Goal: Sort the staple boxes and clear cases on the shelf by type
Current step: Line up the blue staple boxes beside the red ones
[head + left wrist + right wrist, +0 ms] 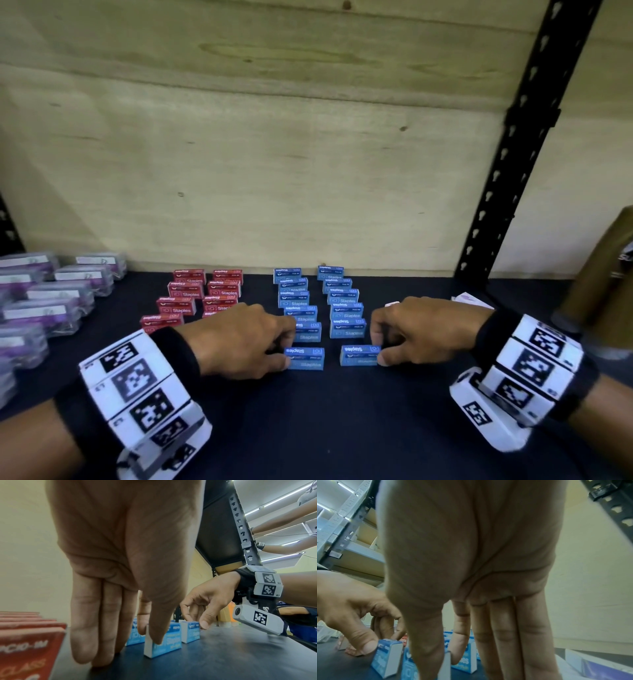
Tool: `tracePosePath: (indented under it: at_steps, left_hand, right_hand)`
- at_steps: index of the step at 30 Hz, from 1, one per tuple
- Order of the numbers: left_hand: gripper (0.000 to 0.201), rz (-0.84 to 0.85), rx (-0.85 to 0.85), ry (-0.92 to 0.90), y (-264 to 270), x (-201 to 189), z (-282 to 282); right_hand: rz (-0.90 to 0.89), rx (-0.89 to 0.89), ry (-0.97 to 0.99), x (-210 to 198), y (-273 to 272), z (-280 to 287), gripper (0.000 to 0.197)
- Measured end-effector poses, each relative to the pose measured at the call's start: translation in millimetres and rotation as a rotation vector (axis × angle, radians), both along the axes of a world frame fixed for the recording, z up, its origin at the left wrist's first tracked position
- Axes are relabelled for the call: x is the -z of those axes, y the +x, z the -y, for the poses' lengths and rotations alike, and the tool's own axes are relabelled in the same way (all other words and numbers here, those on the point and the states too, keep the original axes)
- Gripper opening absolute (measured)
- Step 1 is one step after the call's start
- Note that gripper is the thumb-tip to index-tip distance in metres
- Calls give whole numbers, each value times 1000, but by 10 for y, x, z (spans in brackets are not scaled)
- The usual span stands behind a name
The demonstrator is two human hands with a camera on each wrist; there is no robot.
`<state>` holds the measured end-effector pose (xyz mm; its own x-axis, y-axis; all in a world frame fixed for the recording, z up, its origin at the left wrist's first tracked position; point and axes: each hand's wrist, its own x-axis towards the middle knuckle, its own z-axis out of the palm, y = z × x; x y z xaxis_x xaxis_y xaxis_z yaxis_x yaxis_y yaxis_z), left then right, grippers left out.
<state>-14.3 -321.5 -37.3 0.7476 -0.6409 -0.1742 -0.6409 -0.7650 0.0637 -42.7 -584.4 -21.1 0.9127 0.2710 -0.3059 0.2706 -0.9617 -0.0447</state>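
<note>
Left hand [245, 339] low, thumb and forefinger pinching a blue staple box [305, 358]. Right hand [423, 330] mirrors it, pinching a second blue box [359, 355]. Both wrists banded.

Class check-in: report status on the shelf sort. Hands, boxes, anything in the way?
Left hand pinches the left front blue box; right hand pinches the right front blue box. Both boxes on the shelf, at the column fronts. Nothing in the way.

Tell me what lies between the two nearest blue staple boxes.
Only bare dark shelf separates the left box from the right box, shown in the head view.
</note>
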Motion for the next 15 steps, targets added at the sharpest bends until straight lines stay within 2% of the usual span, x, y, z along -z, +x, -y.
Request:
tracePosePath:
  at_steps: [11,15]
  left_hand:
    - [17,44,0,48,-52,-3,14]
    - [26,48,-22,65,-71,2,30]
  right_hand:
    - [-29,9,-3,-10,33,-89,21]
    - [-15,20,-9,-9,1,-89,27]
